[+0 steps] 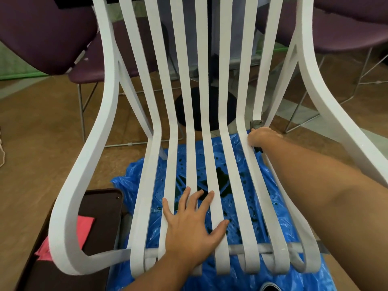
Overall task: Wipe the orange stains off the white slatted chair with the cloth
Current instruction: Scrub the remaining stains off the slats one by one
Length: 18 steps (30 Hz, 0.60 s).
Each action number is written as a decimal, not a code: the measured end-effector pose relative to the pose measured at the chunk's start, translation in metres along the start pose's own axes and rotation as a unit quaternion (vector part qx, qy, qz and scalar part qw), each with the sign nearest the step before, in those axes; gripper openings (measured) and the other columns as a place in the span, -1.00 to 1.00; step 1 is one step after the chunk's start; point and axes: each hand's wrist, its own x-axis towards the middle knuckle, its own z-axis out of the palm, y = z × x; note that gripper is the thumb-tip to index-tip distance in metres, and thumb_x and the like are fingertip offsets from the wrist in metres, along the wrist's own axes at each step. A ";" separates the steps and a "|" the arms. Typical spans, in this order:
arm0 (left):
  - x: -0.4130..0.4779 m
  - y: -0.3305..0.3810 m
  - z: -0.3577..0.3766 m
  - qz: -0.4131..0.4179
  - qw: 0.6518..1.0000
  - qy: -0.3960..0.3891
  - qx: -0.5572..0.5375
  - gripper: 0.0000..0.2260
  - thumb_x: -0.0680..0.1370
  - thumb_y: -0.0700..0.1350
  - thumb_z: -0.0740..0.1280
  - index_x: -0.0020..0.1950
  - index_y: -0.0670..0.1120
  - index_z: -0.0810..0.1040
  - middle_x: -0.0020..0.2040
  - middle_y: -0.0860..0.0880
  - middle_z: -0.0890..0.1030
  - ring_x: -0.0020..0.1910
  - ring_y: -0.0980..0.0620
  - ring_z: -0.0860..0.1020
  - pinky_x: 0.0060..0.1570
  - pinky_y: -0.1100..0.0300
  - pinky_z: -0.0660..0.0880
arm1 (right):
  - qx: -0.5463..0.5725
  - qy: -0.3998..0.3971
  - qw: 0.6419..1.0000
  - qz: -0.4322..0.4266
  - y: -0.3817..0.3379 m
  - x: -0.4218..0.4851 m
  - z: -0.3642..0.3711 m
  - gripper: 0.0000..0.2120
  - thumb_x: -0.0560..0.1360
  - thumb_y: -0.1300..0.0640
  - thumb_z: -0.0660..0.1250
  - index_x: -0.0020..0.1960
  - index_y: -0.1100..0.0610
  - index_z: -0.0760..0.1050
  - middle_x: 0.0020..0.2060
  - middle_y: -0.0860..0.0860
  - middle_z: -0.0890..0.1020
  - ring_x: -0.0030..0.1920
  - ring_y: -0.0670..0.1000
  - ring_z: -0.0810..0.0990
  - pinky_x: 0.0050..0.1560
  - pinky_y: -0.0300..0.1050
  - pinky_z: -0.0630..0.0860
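The white slatted chair (110, 80), standing on a crumpled blue plastic sheet (134, 175), is showing no orange stains, so wiping is likely nearing its end. The right hand (259, 136) is gripping the grey cloth (256, 123) at a right-side slat's bend. The left hand (189, 229) is lying flat and spread on the seat.

Floor (42, 133): brown, tile-like. A crumpled blue plastic sheet (130, 175) is spread on it, wet, with a dark puddle (223, 175) and scattered dark droplets.

Lower left: dark brown tray (105, 217), rounded corner. A pink folded piece (84, 225) lies on it; material unclear.

Background: purple chair (46, 32) at left on thin metal legs (80, 110), another purple chair (346, 24) at right. Between them a black round pedestal base (186, 108). A green strip (21, 76) runs along the far left wall. A pale cord (2, 152) shows at the left edge.
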 end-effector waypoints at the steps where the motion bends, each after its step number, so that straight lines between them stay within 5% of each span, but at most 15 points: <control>1: 0.000 0.000 0.000 -0.001 1.000 0.000 -0.001 -0.32 0.48 0.52 -0.05 0.57 0.35 0.09 0.53 0.29 0.16 0.61 0.15 -0.14 0.45 -0.37 -0.33 | -0.020 -0.022 0.999 -0.029 -0.002 0.013 0.002 -0.45 0.51 -0.09 0.13 0.44 0.11 0.39 0.37 0.11 0.48 0.32 0.19 0.48 0.36 0.11 0.40; 6: 0.000 0.000 0.000 -0.002 1.000 -0.009 0.006 -0.31 0.47 0.54 -0.08 0.58 0.36 0.05 0.56 0.28 0.13 0.61 0.14 -0.17 0.44 -0.38 -0.33 | -0.063 -0.054 0.996 -0.037 -0.004 0.060 0.013 -0.46 0.36 0.12 0.23 0.34 0.16 0.50 0.24 0.15 0.54 0.21 0.25 0.53 0.26 0.21 0.49; 9: 0.001 0.001 -0.002 -0.003 1.000 -0.012 0.000 -0.31 0.46 0.54 -0.09 0.58 0.38 0.01 0.57 0.28 0.09 0.60 0.15 -0.21 0.44 -0.37 -0.36 | -0.015 0.021 0.999 0.019 -0.014 0.036 0.011 -0.48 0.50 0.01 0.16 0.41 0.19 0.41 0.33 0.19 0.46 0.31 0.26 0.41 0.29 0.26 0.36; 11: 0.002 0.001 -0.003 -0.002 1.000 -0.014 -0.004 -0.31 0.46 0.54 -0.08 0.58 0.38 0.01 0.58 0.28 0.08 0.60 0.15 -0.22 0.44 -0.37 -0.37 | 0.022 0.001 0.998 0.055 -0.019 0.040 0.009 -0.39 0.48 -0.06 0.15 0.48 0.18 0.32 0.39 0.20 0.40 0.35 0.26 0.36 0.31 0.24 0.29; 14: 0.001 0.000 -0.003 -0.002 1.000 -0.018 -0.004 -0.31 0.47 0.54 -0.08 0.58 0.38 0.01 0.58 0.28 0.08 0.60 0.15 -0.23 0.44 -0.37 -0.36 | 0.039 0.034 0.998 0.023 -0.023 0.050 -0.008 -0.42 0.43 -0.06 0.19 0.39 0.17 0.43 0.30 0.19 0.47 0.27 0.27 0.46 0.21 0.19 0.41; 18: 0.002 -0.001 -0.003 0.000 1.000 -0.017 -0.006 -0.31 0.47 0.54 -0.07 0.58 0.38 0.00 0.57 0.29 0.08 0.60 0.15 -0.23 0.44 -0.37 -0.35 | 0.161 0.111 0.979 -0.053 -0.026 0.042 -0.042 -0.51 0.65 -0.05 0.14 0.39 0.32 0.33 0.27 0.25 0.50 0.27 0.27 0.50 0.27 0.14 0.48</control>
